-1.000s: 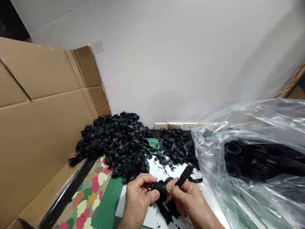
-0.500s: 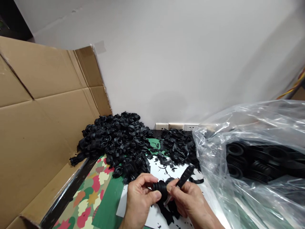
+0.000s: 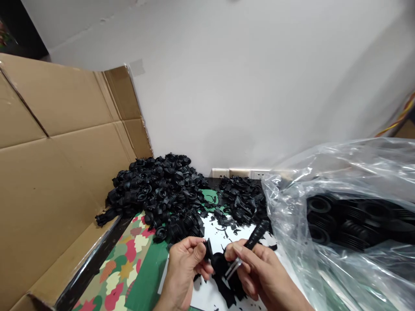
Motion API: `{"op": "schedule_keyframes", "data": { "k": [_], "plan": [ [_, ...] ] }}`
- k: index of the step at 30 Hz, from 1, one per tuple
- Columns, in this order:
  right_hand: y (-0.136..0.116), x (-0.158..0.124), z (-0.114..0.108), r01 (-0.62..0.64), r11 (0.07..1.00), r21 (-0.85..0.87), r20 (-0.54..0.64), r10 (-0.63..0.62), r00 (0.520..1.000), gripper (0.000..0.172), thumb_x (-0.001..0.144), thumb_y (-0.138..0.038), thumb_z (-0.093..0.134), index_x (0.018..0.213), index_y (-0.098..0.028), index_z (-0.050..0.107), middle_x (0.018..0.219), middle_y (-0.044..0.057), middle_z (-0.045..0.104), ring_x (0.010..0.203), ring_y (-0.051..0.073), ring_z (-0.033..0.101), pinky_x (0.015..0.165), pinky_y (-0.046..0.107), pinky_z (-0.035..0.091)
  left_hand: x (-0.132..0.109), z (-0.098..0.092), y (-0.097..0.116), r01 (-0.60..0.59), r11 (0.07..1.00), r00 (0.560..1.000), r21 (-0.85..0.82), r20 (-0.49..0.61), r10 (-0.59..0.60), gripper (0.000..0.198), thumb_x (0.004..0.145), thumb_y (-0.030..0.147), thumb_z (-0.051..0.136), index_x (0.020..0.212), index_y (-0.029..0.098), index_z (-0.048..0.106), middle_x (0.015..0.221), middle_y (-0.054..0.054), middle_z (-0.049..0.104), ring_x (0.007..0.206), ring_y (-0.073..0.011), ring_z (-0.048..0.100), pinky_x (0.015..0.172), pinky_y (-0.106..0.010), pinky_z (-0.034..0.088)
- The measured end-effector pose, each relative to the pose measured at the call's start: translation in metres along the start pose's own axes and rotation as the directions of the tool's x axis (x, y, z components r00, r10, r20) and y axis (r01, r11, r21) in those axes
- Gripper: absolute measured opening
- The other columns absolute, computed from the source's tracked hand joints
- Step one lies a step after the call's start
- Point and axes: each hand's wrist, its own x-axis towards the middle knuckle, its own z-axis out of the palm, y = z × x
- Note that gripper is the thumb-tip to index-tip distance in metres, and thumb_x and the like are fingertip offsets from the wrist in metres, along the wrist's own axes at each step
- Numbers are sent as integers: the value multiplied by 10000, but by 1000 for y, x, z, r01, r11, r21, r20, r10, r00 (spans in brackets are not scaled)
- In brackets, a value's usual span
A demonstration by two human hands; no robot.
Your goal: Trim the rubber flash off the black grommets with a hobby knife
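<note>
My left hand (image 3: 183, 268) pinches a black ribbed rubber boot (image 3: 215, 259) between thumb and fingers, low in the middle of the view. My right hand (image 3: 259, 274) is closed on a knife with a black handle (image 3: 257, 233) that sticks up to the right; its silvery blade (image 3: 232, 268) lies against the boot. Black offcuts (image 3: 227, 289) lie on a white sheet (image 3: 210, 298) under both hands. Just beyond my left hand lies a big heap of black rubber boots (image 3: 158, 192).
An open cardboard box (image 3: 58, 172) stands along the left. A smaller pile of black scraps (image 3: 243, 198) lies by the wall sockets (image 3: 238, 173). A clear plastic bag (image 3: 340, 242) holding more black boots (image 3: 353, 220) fills the right. A flowered green mat (image 3: 126, 268) covers the table.
The boot has turned in my left hand, its flange now facing left. My right hand has shifted slightly right and the knife handle has tilted further right. The view has crept upward.
</note>
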Motion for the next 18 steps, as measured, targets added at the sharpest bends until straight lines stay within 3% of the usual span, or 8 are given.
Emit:
{"op": "schedule_keyframes", "data": {
  "k": [4,8,11,14,18],
  "plan": [
    [0,0,2,71,997,-37,3,-71,997,416,668,-570,656,690,-160,584,445,-62,476,372,73,391,386,201,281,-1,1,-1,21,1000,999,-22,35,-21,474,538,546,778,593,101,625,415,-1,564,321,-77,511,289,-135,315],
    [3,-1,10,157,955,-251,41,-151,988,364,687,-495,651,809,-152,630,652,34,648,600,178,578,549,270,435,-1,3,-3,32,999,998,-3,55,-32,487,548,572,756,546,115,586,399,10,542,299,-75,485,259,-135,296],
    [3,-2,14,186,929,-319,49,-179,983,294,740,-433,601,793,-145,627,632,38,650,590,183,575,551,280,438,-1,5,-4,45,999,995,23,83,-47,485,578,575,735,550,117,579,411,10,540,300,-78,485,254,-136,290],
    [0,-5,17,191,940,-283,32,-190,981,286,766,-424,576,695,-150,610,543,7,593,516,149,525,500,253,408,-2,5,-5,36,998,996,59,82,-41,459,635,574,694,611,129,584,429,19,542,303,-85,496,257,-135,276],
    [-5,-9,19,126,967,-221,-92,-149,985,299,718,-444,620,633,-159,590,455,-35,512,438,117,464,437,224,358,-5,3,-2,-118,972,993,203,45,111,449,681,555,665,873,149,660,537,22,564,347,-81,499,296,-145,289]
  ]
}}
